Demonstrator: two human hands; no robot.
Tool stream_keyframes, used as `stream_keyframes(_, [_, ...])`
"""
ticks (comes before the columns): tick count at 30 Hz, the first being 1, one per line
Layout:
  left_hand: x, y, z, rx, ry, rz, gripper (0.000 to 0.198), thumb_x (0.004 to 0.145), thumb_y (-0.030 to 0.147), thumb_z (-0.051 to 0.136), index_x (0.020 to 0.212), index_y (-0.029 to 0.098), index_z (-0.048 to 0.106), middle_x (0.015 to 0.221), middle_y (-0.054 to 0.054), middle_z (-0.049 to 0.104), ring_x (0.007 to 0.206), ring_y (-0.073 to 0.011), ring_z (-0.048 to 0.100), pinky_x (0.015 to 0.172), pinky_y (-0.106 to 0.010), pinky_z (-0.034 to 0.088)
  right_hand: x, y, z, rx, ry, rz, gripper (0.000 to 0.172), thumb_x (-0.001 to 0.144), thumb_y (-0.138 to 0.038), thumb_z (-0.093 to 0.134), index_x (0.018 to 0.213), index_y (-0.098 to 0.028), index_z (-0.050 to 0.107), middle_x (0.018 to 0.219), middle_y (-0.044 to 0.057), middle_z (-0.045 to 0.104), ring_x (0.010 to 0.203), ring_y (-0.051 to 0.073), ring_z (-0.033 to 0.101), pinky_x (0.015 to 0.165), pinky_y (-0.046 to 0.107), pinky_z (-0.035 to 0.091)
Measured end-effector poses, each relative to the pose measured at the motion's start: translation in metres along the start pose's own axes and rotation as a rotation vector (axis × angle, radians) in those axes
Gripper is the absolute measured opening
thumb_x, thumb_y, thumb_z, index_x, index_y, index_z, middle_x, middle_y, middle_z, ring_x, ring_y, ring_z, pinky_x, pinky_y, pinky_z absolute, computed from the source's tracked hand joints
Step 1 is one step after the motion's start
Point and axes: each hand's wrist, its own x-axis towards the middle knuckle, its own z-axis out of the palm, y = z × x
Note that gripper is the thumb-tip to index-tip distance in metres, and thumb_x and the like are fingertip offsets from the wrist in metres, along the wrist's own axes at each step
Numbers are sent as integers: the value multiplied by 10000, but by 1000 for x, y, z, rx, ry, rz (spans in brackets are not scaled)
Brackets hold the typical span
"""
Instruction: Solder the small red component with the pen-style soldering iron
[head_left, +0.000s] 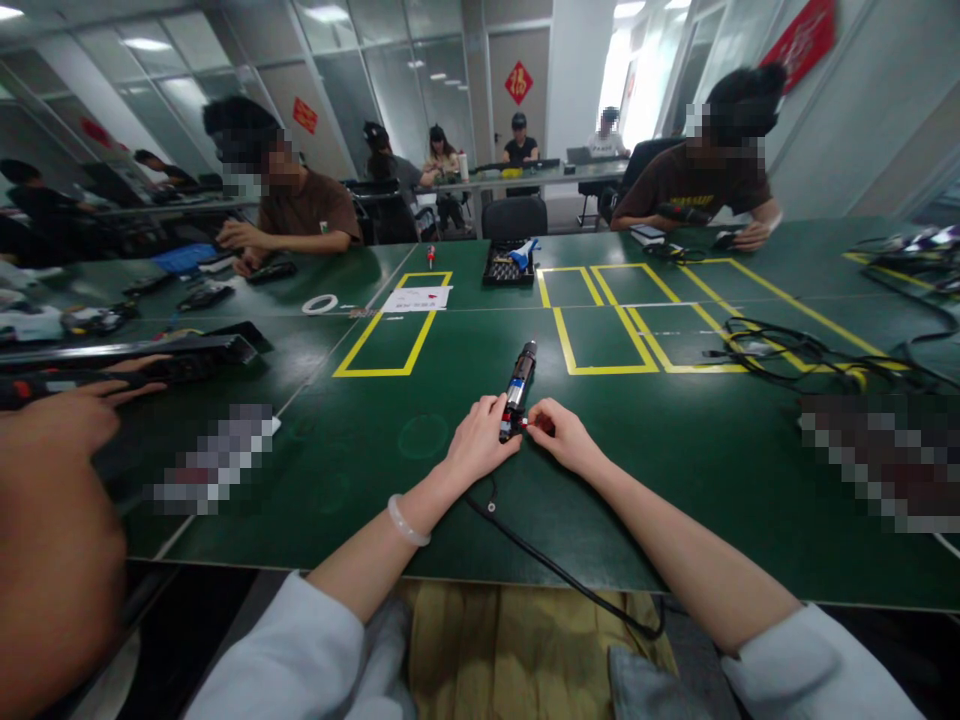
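An opened electric screwdriver lies on the green table in front of me, its inner motor with a blue-and-silver band exposed and its dark tip pointing away. My left hand is closed round the lower end from the left, steadying it on the table. At the same end, my right hand pinches from the right, close to a small red-and-white part; what exactly its fingers hold is too small to tell. From below my left hand a black cable runs over the table's front edge.
Yellow tape rectangles mark the green table. Ahead stand a black bit case and a white paper. Tangled black cables lie right. A co-worker's arm reaches in at left; two people sit opposite.
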Motion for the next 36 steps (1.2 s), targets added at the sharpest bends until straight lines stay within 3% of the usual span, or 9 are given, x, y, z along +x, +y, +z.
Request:
stream_keyframes(25, [0,1,0,21,3,-5,657,812,437,552,1391,216,332,1251,-109,484,1118,-248,507,872,-338,474,5,-4,4,-95,-17,32,19,859,-200,573,858,-207,591,863,16,528,715,141,530,693,265,432])
stream_keyframes(29, [-1,1,0,35,10,5,655,819,444,540,1392,205,329,1253,-112,484,1108,-251,507,866,-348,474,3,-6,3,-75,-4,28,75,868,-235,576,912,-208,630,950,41,544,769,150,555,729,284,458])
stream_keyframes(36, [2,10,-1,107,14,-14,641,835,459,522,1387,187,342,1207,-131,494,1052,-261,516,798,-353,470,1,-10,3,-22,1,9,105,873,-241,574,926,-196,652,901,48,582,764,157,580,735,297,476])
